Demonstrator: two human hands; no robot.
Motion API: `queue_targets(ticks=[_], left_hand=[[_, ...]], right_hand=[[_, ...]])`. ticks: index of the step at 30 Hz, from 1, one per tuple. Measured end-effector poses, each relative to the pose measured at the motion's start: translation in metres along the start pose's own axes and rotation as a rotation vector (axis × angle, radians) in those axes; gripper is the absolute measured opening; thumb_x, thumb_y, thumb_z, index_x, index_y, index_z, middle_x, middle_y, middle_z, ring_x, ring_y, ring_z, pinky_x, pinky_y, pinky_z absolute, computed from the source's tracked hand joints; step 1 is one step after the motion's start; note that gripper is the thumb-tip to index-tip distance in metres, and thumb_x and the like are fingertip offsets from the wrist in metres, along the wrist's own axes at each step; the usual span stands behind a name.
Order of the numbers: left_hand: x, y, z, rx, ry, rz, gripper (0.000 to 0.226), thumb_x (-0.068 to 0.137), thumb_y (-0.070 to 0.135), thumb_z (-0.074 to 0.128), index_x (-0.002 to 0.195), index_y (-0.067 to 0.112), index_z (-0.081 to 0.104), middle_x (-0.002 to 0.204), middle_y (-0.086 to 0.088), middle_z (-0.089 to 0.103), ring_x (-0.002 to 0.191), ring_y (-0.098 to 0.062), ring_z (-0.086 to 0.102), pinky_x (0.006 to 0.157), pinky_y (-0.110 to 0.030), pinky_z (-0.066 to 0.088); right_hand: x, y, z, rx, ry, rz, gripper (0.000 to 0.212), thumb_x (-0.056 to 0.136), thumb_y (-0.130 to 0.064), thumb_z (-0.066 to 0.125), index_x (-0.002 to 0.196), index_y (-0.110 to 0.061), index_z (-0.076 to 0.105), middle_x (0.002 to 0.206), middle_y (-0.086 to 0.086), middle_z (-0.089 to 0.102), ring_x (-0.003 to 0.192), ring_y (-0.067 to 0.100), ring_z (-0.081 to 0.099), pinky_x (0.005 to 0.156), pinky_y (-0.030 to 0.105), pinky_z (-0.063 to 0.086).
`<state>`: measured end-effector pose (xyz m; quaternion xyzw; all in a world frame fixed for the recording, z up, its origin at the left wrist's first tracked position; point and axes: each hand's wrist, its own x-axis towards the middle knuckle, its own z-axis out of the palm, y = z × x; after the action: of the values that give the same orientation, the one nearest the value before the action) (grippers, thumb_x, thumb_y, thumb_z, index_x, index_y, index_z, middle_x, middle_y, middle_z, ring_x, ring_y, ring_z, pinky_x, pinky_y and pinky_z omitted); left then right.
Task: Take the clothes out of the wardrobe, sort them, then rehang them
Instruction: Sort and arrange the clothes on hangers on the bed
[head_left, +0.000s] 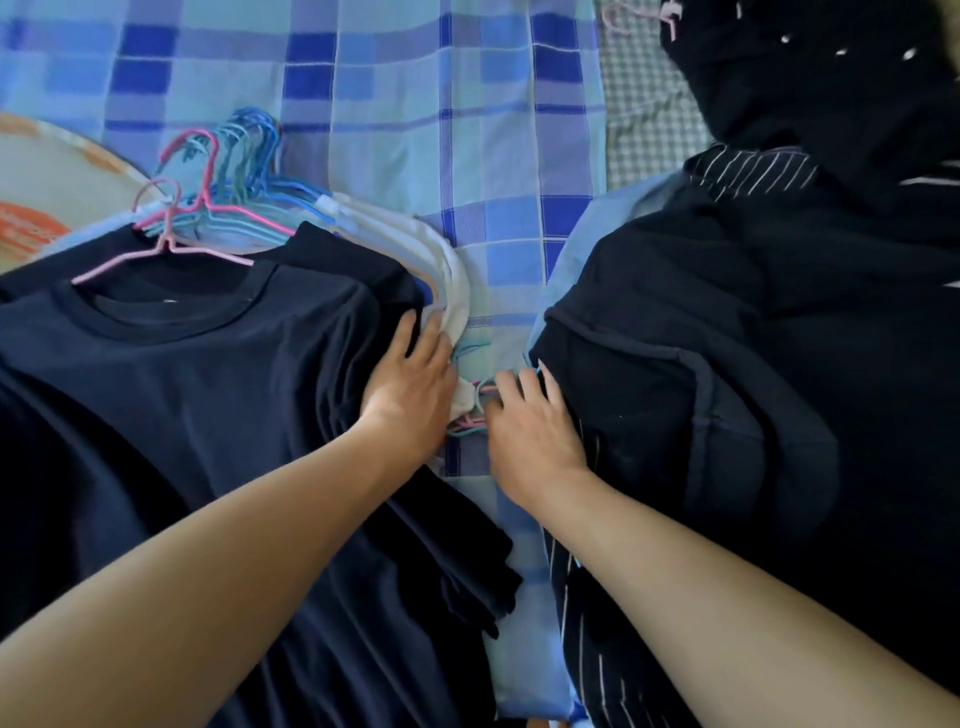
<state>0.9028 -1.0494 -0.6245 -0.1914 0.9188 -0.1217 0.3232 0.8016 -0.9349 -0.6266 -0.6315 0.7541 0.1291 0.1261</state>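
A stack of shirts on hangers lies on the left of the bed, with a navy T-shirt (197, 374) on a pink hanger (171, 244) on top. White shirts (441, 265) peek out beneath it. My left hand (410, 384) rests flat on the navy shirt's right sleeve, fingers straight. A second pile of dark clothes (727, 374) lies on the right. Between the piles, hanger hooks (472, 410) in pink and light blue stick out. My right hand (530, 421) lies over these hooks, its fingers curled around them.
A blue checked bedsheet (415, 130) covers the bed under both piles. Several blue and pink hanger hooks (244, 156) fan out at the top of the left stack. A pale orange-patterned object (47, 192) sits at the far left. A small-check grey cloth (644, 114) lies top right.
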Motion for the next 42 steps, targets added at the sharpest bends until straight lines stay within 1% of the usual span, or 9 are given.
queue_targets(ticks=[3,6,11,13,18,22,29,36,42], left_hand=[[-0.013,-0.017,0.001,-0.02,0.018,-0.036,0.054,0.101,0.032,0.029,0.149,0.014,0.046,0.165,-0.017,0.015,0.154,-0.037,-0.004,0.122,-0.06,-0.005],[-0.038,-0.031,0.006,-0.066,0.043,-0.051,0.054,0.097,0.024,0.025,0.141,0.014,0.056,0.164,-0.015,0.019,0.155,-0.035,-0.004,0.122,-0.06,-0.005],[-0.02,-0.011,-0.002,-0.089,0.034,-0.034,0.051,0.101,0.032,0.036,0.15,0.014,0.035,0.157,-0.019,0.025,0.152,-0.041,0.005,0.12,-0.065,-0.002],[-0.004,-0.006,-0.004,-0.114,0.038,-0.022,0.054,0.101,0.037,0.038,0.152,0.021,0.03,0.156,-0.017,0.021,0.149,-0.041,0.009,0.118,-0.068,0.0],[0.01,-0.008,-0.002,-0.173,0.08,-0.008,0.036,0.1,0.035,0.041,0.13,0.031,0.061,0.142,-0.007,0.039,0.139,-0.036,0.025,0.112,-0.069,0.006],[0.011,-0.012,-0.001,-0.28,0.144,-0.056,0.029,0.098,0.04,0.045,0.111,0.034,0.07,0.129,-0.003,0.049,0.132,-0.032,0.033,0.107,-0.061,0.005],[0.008,-0.017,0.016,-0.422,0.441,-0.136,0.01,0.075,0.02,0.061,0.073,0.014,0.069,0.074,-0.009,0.061,0.09,-0.034,0.057,0.086,-0.051,0.031],[0.017,-0.023,0.02,-0.354,0.309,0.029,0.031,0.093,0.049,0.053,0.086,0.027,0.074,0.101,0.002,0.059,0.108,-0.029,0.049,0.09,-0.049,0.025],[0.015,-0.016,0.002,-0.313,0.198,-0.135,0.026,0.094,0.031,0.046,0.099,0.024,0.071,0.109,0.0,0.061,0.118,-0.028,0.043,0.099,-0.049,0.024]], right_hand=[[-0.006,0.009,0.001,0.039,0.023,-0.001,0.029,0.078,-0.015,0.054,0.104,-0.013,0.068,0.122,0.008,0.046,0.115,0.03,0.044,0.113,0.046,0.029],[-0.011,0.01,0.002,0.062,0.016,0.01,0.046,0.082,-0.014,0.033,0.118,-0.012,0.062,0.141,0.01,0.041,0.131,0.031,0.036,0.111,0.049,0.029],[-0.001,0.001,0.005,0.029,-0.079,0.018,0.057,0.089,-0.013,0.04,0.146,-0.012,0.035,0.159,0.01,0.026,0.151,0.034,0.003,0.117,0.053,0.011],[0.007,-0.001,0.003,-0.003,-0.094,0.018,0.052,0.09,-0.018,0.046,0.141,-0.012,0.039,0.154,0.012,0.032,0.149,0.034,0.008,0.116,0.053,0.013],[0.005,0.001,-0.006,0.132,-0.085,0.003,0.048,0.084,-0.008,0.053,0.131,-0.018,0.057,0.143,0.004,0.043,0.143,0.029,0.022,0.114,0.05,0.018],[-0.004,0.002,-0.008,0.177,-0.076,-0.039,0.047,0.075,-0.002,0.066,0.119,-0.019,0.066,0.143,0.004,0.046,0.145,0.03,0.021,0.112,0.051,0.023],[-0.008,0.0,-0.011,0.217,-0.056,-0.047,0.047,0.078,0.0,0.042,0.113,-0.017,0.068,0.14,0.006,0.052,0.146,0.034,0.022,0.112,0.053,0.026],[-0.01,-0.006,-0.001,0.219,0.032,-0.001,0.035,0.079,-0.009,0.049,0.097,-0.026,0.074,0.125,0.0,0.062,0.139,0.032,0.037,0.105,0.051,0.037],[-0.014,-0.004,0.007,0.166,0.02,-0.04,0.028,0.085,-0.013,0.051,0.096,-0.024,0.074,0.129,0.005,0.06,0.138,0.035,0.037,0.106,0.052,0.034]])
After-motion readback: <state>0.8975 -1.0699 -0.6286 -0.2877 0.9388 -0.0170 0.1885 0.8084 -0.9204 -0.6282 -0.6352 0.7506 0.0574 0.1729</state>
